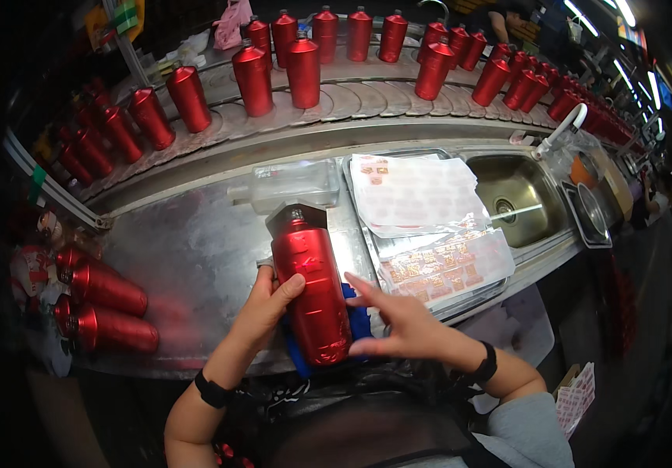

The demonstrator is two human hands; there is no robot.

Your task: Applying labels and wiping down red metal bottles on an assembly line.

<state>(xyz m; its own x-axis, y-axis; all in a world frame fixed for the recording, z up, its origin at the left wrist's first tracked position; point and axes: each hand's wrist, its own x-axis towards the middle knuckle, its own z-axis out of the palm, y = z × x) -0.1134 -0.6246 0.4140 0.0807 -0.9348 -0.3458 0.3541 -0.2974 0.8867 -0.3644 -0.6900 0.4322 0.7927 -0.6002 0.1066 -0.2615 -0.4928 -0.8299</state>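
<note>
One red bottle (pixel 312 288), neck toward the tabletop's (pixel 188 242) far edge: left hand (pixel 267 304) clamped on its left flank, right hand (pixel 405 321) spread just opposite.

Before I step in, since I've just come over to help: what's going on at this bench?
A person's left hand holds a red bottle over the metal bench. The right hand is open at the bottle's other side; I can't tell whether it touches. Printed sheets lie to the right, beside a sink. More red bottles lie at the left, and others stand on the conveyor behind.
</note>
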